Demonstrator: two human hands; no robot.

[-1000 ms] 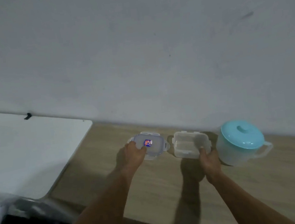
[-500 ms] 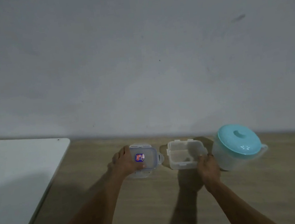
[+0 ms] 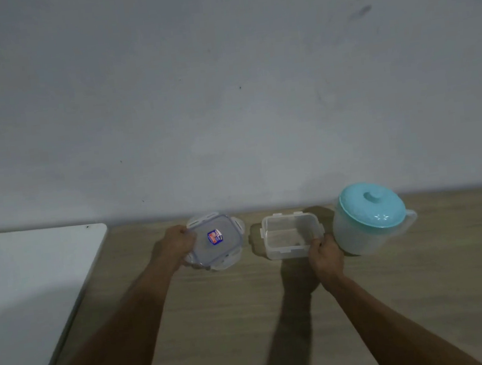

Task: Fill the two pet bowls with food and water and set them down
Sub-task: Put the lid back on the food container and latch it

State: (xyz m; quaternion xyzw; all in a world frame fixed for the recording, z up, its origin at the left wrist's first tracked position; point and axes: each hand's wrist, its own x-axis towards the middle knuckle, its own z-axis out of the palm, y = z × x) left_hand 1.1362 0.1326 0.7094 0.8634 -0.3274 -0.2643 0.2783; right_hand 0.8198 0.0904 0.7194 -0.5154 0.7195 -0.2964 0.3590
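A clear rectangular container [image 3: 287, 234] stands open on the wooden table [image 3: 249, 316], near the wall; a few dark bits lie at its bottom. My right hand [image 3: 324, 255] grips its near right corner. To its left, my left hand [image 3: 178, 245] holds the clear clip-on lid [image 3: 220, 244] with a red and blue sticker, tilted, its left edge lifted. A translucent jug with a teal lid [image 3: 370, 218] stands just right of the container, handle pointing right.
A white table [image 3: 30, 296] adjoins the wooden one on the left. A grey wall [image 3: 223, 94] runs right behind the objects. Bare wood stretches in front of the container and jug.
The view has swung to face the wall squarely. The lid in my left hand has shifted slightly left and tilted up; my right hand has kept its hold on the container.
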